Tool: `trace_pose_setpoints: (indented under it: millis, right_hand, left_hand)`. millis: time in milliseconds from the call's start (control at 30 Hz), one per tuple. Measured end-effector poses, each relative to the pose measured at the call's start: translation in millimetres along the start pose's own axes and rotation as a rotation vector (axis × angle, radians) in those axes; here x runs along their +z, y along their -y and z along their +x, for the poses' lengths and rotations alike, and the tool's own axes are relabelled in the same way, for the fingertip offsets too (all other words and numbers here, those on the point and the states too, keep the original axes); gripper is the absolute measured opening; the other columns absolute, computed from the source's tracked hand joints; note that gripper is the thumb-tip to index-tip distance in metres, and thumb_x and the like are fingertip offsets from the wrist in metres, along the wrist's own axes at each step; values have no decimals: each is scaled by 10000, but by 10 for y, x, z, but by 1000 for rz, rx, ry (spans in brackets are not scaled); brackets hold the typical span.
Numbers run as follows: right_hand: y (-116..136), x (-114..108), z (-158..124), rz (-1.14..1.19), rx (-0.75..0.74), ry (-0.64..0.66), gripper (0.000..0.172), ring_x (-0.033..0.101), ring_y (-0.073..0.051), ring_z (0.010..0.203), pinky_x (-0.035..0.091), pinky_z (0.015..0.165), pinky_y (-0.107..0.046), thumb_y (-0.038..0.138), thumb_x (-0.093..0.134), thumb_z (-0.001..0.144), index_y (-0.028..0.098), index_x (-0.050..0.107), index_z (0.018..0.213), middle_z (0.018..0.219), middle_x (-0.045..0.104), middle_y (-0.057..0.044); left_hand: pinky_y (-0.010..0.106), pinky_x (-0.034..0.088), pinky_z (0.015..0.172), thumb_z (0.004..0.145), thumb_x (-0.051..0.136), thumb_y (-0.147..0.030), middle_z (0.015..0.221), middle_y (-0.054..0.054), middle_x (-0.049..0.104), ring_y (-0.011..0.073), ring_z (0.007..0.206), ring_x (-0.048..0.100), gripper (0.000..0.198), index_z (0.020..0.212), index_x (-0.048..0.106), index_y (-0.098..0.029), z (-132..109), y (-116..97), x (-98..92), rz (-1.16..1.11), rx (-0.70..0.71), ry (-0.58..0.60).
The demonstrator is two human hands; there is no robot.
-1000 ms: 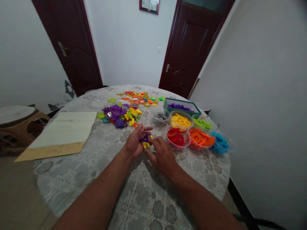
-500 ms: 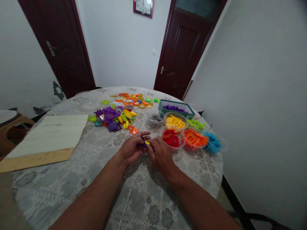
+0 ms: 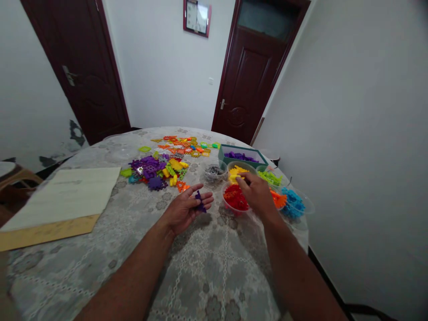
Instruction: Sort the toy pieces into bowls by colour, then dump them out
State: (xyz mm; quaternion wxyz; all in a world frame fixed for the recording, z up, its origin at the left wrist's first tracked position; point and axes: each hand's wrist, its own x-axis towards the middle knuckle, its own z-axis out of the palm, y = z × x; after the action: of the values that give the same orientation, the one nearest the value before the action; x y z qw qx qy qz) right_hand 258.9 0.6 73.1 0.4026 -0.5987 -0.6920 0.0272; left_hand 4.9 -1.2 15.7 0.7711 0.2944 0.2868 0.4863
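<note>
My left hand (image 3: 184,208) rests palm up on the table with a small purple toy piece (image 3: 199,203) lying across its fingers, thumb near it. My right hand (image 3: 257,192) reaches over the red-piece bowl (image 3: 233,199) to the yellow-piece bowl (image 3: 236,170). Its fingertips are pinched together at that bowl's near rim, and what they hold is hidden.
Bowls of orange (image 3: 277,199), blue (image 3: 294,203), green (image 3: 269,177) and grey (image 3: 214,170) pieces and a teal box (image 3: 243,150) of purple ones stand at the right. Loose mixed pieces (image 3: 157,167) lie further back. A pale sheet (image 3: 63,194) on a board (image 3: 43,232) lies at the left.
My hands have come apart: the right has moved right to the yellow bowl. The yellow piece seen between them is gone from the left hand, which keeps the purple one and has opened out.
</note>
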Motion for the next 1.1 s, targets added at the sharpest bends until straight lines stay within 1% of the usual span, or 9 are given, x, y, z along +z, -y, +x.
trace_pose_setpoints:
  millis: [133,233,500,633,733,833,933,1033,1100]
  right_hand:
    - [-273,43,187,-56,89,-200,418,740,-290,963,554,919,-437,373,530,997,157,748,1280,1084,806,-143]
    - [-204,115,71,12,31,-221,394,735,-281,988,562,944,-441,357,517,1011,162,747,1263,1134,797,-141]
    - [529,512,-591,59,-336,205,278,707,-260,1103,584,948,-393,256,608,1034,213,686,1297,1208,744,-119]
    - [575,700,-657,120,-377,230,251,702,-256,1131,583,967,-394,179,574,1036,190,700,1253,1211,739,-136]
    - [556,619,-591,314,-342,226,230,706,-224,1131,558,1000,-370,148,586,1011,201,725,1187,1195,754,-102]
    - [512,371,-410,391,-187,377,199,729,-178,930,560,857,-309,176,610,989,228,765,1103,1012,784,-31]
    - [348,126,-64,349,-79,533,204,682,-145,746,515,696,-252,188,612,942,223,800,1014,835,753,3]
    - [53,-2,419,316,52,435,224,649,-133,664,493,626,-241,220,624,887,197,806,1016,824,742,-10]
    - [-149,-34,733,322,190,219,304,631,-139,618,479,578,-241,271,621,880,163,781,1116,780,723,-16]
  left_hand:
    - [372,653,907,864,715,-33,1325,285,716,307,1124,775,500,1348,600,-84,24,6,-23,21,-5,-25]
    - [365,650,905,908,704,-82,1289,257,744,291,1120,776,335,1240,664,-101,41,23,-53,25,-12,-17]
    - [310,632,861,921,690,-109,1160,186,795,223,972,786,317,1236,725,-100,45,35,-92,-9,15,53]
    - [283,619,863,903,720,-135,1187,181,785,219,1012,769,321,1220,751,-100,67,36,-125,-12,19,105]
    - [275,617,826,915,728,-210,1122,168,793,202,948,763,309,1199,760,-92,70,29,-116,22,41,92]
    - [346,632,809,930,714,-339,1049,164,792,239,925,764,335,1156,754,-95,75,-19,-106,82,133,-20]
    - [343,621,738,899,700,-377,945,124,776,230,864,749,296,1040,734,-119,114,-101,-165,97,313,-242]
    - [329,603,725,868,670,-369,895,74,751,205,825,725,251,994,702,-154,183,-186,-315,166,488,-459]
    - [355,602,761,857,653,-367,913,66,748,217,849,724,255,1012,696,-169,231,-226,-435,341,537,-567]
